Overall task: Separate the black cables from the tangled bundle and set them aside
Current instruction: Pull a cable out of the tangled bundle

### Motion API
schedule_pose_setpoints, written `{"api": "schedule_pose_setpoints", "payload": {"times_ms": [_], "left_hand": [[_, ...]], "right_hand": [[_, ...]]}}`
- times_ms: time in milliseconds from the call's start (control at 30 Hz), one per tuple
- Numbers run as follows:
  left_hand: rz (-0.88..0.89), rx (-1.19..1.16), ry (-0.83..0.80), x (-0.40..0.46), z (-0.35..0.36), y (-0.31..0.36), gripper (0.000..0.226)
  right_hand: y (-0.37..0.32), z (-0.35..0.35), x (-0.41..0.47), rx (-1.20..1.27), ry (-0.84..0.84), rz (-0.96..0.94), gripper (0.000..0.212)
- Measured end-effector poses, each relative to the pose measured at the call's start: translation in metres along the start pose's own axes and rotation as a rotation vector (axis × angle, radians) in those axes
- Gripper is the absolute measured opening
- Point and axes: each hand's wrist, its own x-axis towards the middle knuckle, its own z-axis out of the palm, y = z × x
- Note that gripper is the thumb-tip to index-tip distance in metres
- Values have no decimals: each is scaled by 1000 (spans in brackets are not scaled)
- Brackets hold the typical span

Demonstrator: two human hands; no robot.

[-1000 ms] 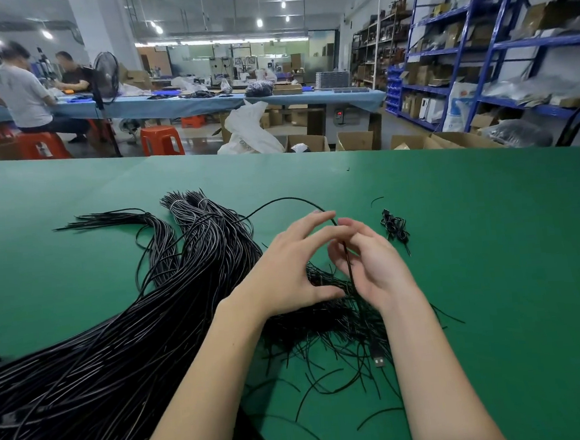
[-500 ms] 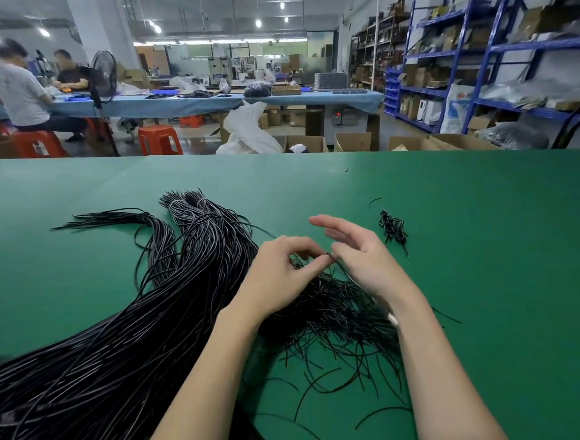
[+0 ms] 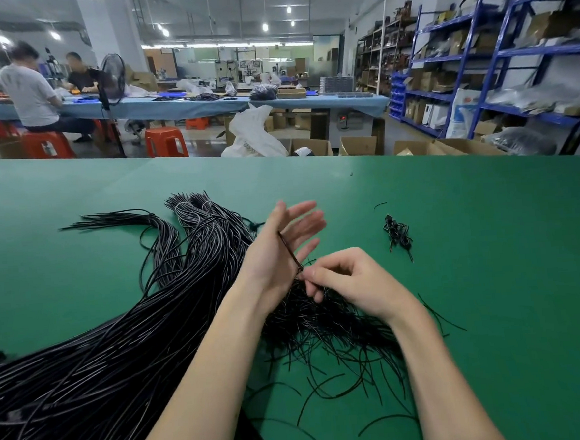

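A person works at a green table [image 3: 474,275]. A big bundle [image 3: 96,364] of black cables lies on the left part of the table and spreads from the near left corner up toward the middle. Its far ends fan out in thin tips. Loose short cables [image 3: 342,353] lie in a messy heap under and between the two arms.

The left hand [image 3: 280,248] is held up above the heap with its fingers straight and spread apart. A thin dark tie [image 3: 290,252] runs across its palm. The right hand [image 3: 351,280] is just beside it, with its fingers curled. Its thumb and finger pinch the lower end of the tie, right by the left wrist.

A small pile [image 3: 397,233] of black bits lies alone on the table, to the right of the hands and well apart from the bundle.

Far behind, two people sit at a blue table [image 3: 177,105]. Blue shelves [image 3: 496,54] stand on the right.
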Motion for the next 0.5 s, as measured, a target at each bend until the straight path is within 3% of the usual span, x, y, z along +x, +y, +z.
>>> {"api": "schedule_pose_setpoints", "payload": {"times_ms": [133,333,433,500], "left_hand": [[45,-331,-31,0,-9,13,51],[-7,-263,-283,-5,14,10,70],[4,-256,-306,-6,20,9,72],[10,-286,-289,-6,18,10,71]], "right_hand": [[-19,-19,-13,58,-71,-26,32],[-59,-60,-40,185,-216,-86,42],[-56,-54,-37,83,-103,51,37],[-51,-44,-31,-9,-146,156,34]]}}
